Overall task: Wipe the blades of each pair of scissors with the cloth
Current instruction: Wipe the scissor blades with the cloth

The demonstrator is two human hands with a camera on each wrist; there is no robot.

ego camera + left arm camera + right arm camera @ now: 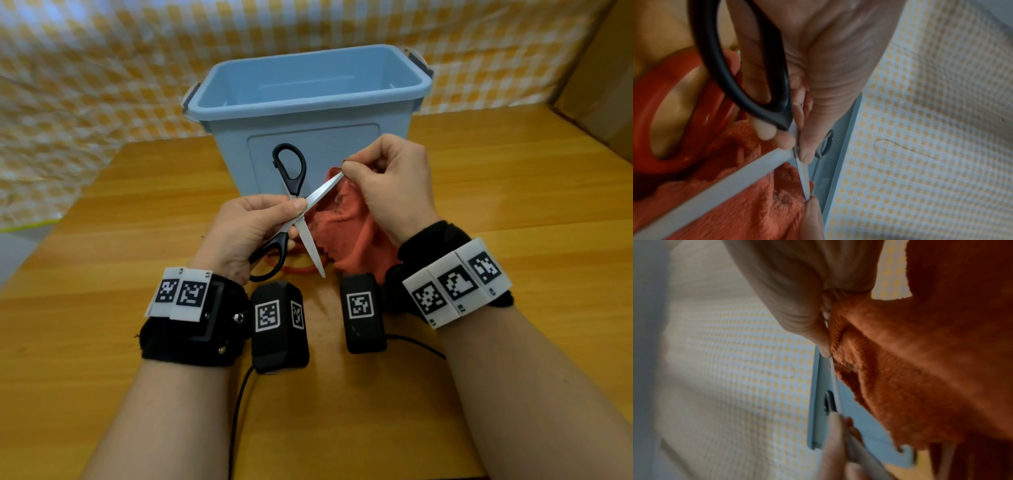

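1. The blue bin [308, 99] stands on the wooden table [513, 192]; all else lies in front of it.
2. The left hand [246, 229] pinches the open black-handled scissors [298, 209] at the pivot; one handle loop crosses the bin's front wall.
3. The right hand [387, 185] pinches the orange cloth [346, 233] round the upper blade's tip, just before the bin; the cloth hangs below.
4. An orange ring [298, 269] lies under the scissors, nearer than the bin.

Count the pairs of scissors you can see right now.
2. The black-handled scissors are open in the left hand, one blade tip pinched in the orange cloth by the right hand. An orange handle lies on the table beneath; its blades are hidden.
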